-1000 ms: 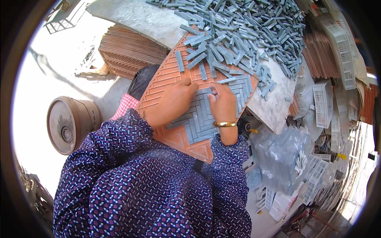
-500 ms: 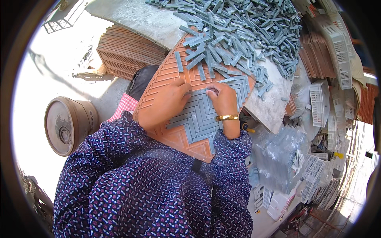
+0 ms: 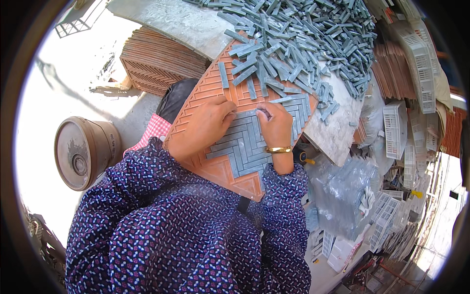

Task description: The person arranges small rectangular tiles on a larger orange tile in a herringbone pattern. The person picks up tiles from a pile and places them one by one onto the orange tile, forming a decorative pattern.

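An orange-brown moulded tray (image 3: 196, 104) with herringbone grooves rests at a slant in front of me. Narrow grey stone strips (image 3: 245, 142) fill its middle and right part in a zigzag pattern. My left hand (image 3: 208, 123) is over the left grooves, its fingers curled and pressed together at the upper edge of the laid strips. Close to its right, my right hand (image 3: 277, 126) is closed too, thumb against the fingers, just above the laid strips. Whatever either hand pinches is hidden by the fingers. Several loose strips (image 3: 245, 73) lie across the tray's far end.
A large heap of grey strips (image 3: 313, 34) covers the pale board (image 3: 342, 105) beyond the tray. Stacked orange-brown trays (image 3: 159, 61) stand at the far left. A lidded bucket (image 3: 81, 154) is on the left floor. Plastic-wrapped goods (image 3: 340, 191) and white crates (image 3: 394, 130) crowd the right.
My right hand has shifted slightly, its fingers curling a little more above the strips. My left hand stays nearly in place. The whole view has moved slightly.
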Tool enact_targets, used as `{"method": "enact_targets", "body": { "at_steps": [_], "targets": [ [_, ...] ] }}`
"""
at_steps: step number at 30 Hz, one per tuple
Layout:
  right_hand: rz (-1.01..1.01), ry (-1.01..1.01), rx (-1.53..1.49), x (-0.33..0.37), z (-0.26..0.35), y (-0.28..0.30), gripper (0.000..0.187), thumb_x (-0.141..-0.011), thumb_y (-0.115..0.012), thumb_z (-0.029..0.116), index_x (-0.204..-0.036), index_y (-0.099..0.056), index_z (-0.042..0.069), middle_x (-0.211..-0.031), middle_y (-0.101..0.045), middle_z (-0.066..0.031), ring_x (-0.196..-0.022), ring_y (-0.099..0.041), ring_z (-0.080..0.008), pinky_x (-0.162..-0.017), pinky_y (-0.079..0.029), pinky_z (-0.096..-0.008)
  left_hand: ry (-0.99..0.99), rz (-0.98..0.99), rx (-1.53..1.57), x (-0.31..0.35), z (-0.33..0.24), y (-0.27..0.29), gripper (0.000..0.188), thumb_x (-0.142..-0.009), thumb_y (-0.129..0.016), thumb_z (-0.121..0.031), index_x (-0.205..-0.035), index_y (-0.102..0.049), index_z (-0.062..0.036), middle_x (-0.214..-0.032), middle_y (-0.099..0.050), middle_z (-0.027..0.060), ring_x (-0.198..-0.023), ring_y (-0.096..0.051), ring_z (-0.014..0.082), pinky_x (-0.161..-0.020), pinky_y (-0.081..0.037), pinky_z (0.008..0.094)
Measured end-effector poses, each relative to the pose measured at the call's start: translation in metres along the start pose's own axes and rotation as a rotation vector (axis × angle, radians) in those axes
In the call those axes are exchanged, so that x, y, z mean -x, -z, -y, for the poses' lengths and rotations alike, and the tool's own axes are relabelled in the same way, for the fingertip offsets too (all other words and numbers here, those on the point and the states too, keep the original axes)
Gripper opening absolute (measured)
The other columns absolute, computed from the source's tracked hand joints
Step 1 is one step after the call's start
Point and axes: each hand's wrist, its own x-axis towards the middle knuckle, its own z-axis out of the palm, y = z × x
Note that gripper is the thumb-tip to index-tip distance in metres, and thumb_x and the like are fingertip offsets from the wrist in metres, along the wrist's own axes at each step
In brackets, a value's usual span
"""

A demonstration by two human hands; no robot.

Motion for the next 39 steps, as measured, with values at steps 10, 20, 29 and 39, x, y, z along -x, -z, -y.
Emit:
{"method": "enact_targets", "body": {
  "at_steps": [10, 20, 29, 39],
  "targets": [
    [0.176, 0.058, 0.126, -0.008, -0.004, 0.012, 0.022, -0.068, -0.067, 0.0, -0.09, -0.064, 0.003, -0.08, -0.063, -0.0122, -0.07, -0.063, -0.0241, -0.063, -0.049, -0.0316, 0.025, -0.012, 0.002, 0.001, 0.0, 0.005, 0.011, -0.08, -0.058, -0.011, -0.084, -0.061, -0.001, -0.08, -0.058, 0.0138, -0.074, -0.058, 0.0334, -0.065, -0.047, 0.0399],
    [-0.007, 0.01, 0.269, -0.025, 0.02, -0.018, 0.027, -0.072, -0.068, 0.012, -0.096, -0.056, 0.005, -0.086, -0.06, -0.0136, -0.078, -0.059, -0.033, -0.066, -0.048, -0.0404, -0.031, -0.04, 0.009, 0.003, 0.001, 0.002, 0.01, -0.077, -0.059, -0.005, -0.086, -0.061, -0.0011, -0.081, -0.057, 0.0131, -0.073, -0.059, 0.032, -0.065, -0.047, 0.0382],
    [0.035, 0.075, 0.105, -0.009, 0.015, 0.013, 0.024, -0.067, -0.067, 0.0, -0.09, -0.065, 0.004, -0.085, -0.063, -0.0105, -0.075, -0.061, -0.026, -0.067, -0.048, -0.0315, -0.082, -0.108, 0.051, 0.0, 0.002, 0.012, 0.015, -0.076, -0.058, 0.0, -0.092, -0.059, -0.001, -0.09, -0.057, 0.0117, -0.081, -0.058, 0.0292, -0.068, -0.048, 0.0353],
    [-0.024, 0.094, -0.098, 0.0, 0.017, 0.013, 0.034, -0.072, -0.065, 0.004, -0.105, -0.059, 0.003, -0.103, -0.06, -0.0151, -0.095, -0.057, -0.0319, -0.081, -0.046, -0.0369, -0.134, -0.023, -0.125, -0.003, 0.007, -0.006, 0.014, -0.077, -0.06, -0.004, -0.09, -0.057, -0.001, -0.085, -0.052, 0.0125, -0.08, -0.056, 0.0317, -0.068, -0.046, 0.0379]
  ]
}}
